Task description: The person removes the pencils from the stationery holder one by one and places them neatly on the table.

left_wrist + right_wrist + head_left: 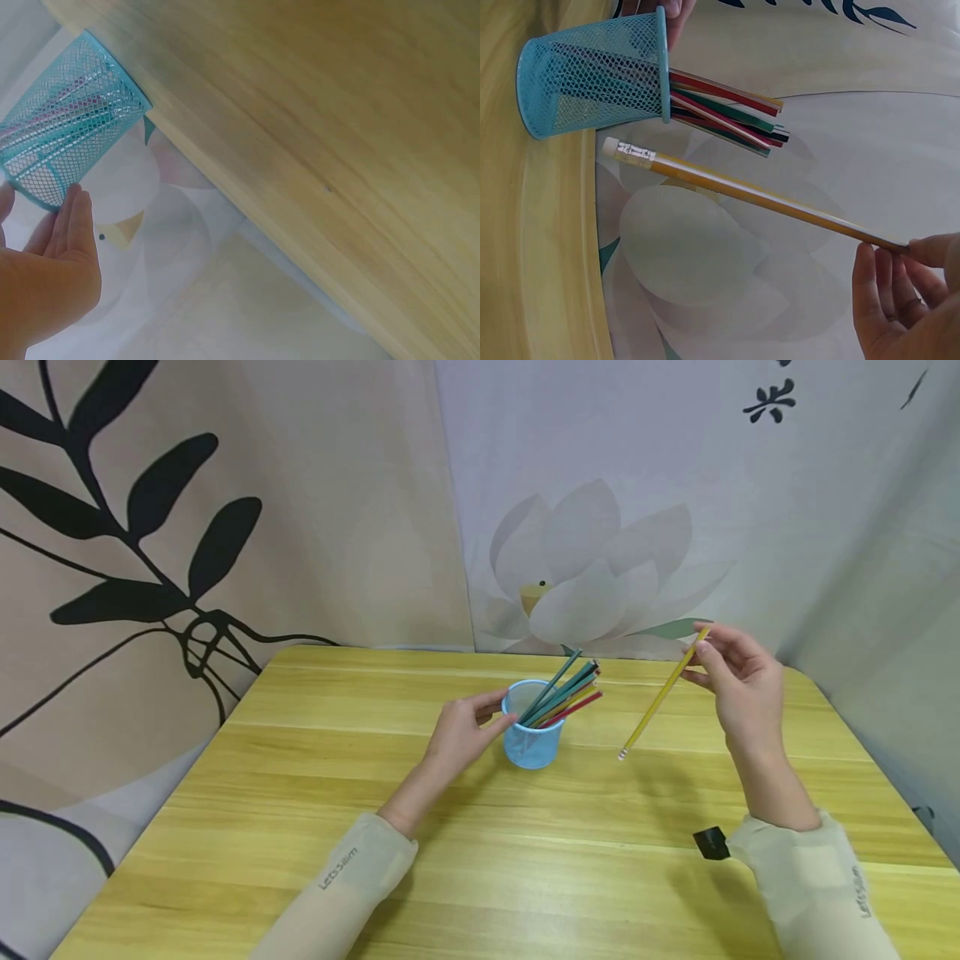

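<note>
A light blue mesh pencil cup stands on the table with several pencils in it, green, red and yellow among them, all leaning to the right. My left hand holds the cup at its rim from the left, thumb on the near side and fingers beyond. To the right of the cup, my right hand pinches a yellow pencil near its upper end, between thumb and fingers. The pencil slants in the air, its white eraser end low and towards the cup, apart from it.
The wooden table reaches back to a patterned cloth with leaf and flower prints. A small black square tab shows beside the right sleeve cuff.
</note>
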A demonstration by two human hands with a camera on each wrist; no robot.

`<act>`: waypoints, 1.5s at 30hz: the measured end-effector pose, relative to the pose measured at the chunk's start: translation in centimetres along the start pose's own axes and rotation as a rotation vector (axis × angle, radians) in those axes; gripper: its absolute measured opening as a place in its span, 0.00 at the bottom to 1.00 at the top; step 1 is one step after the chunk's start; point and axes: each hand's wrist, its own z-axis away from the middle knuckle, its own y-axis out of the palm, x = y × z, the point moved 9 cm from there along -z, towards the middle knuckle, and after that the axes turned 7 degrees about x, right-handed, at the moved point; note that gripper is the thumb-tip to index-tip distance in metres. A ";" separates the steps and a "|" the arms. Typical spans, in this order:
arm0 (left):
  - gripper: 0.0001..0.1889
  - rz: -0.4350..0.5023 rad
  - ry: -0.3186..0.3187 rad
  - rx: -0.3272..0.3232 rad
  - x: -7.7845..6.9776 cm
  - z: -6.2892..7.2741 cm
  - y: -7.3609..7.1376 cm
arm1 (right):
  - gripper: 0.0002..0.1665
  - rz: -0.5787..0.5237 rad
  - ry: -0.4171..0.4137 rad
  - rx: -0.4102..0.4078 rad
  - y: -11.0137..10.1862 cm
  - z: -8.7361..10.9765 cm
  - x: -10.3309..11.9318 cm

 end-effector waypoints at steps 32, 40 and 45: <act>0.25 -0.001 0.005 0.003 0.0 0.0 0.0 | 0.17 0.125 0.145 0.098 0.0 -0.4 -5.9; 0.25 0.000 0.005 0.001 0.2 -0.1 0.0 | 0.10 0.145 0.209 0.119 0.1 -0.6 -7.9; 0.25 0.006 0.002 0.000 0.2 -0.2 0.0 | 0.12 0.177 0.273 0.128 -0.1 -0.6 -9.2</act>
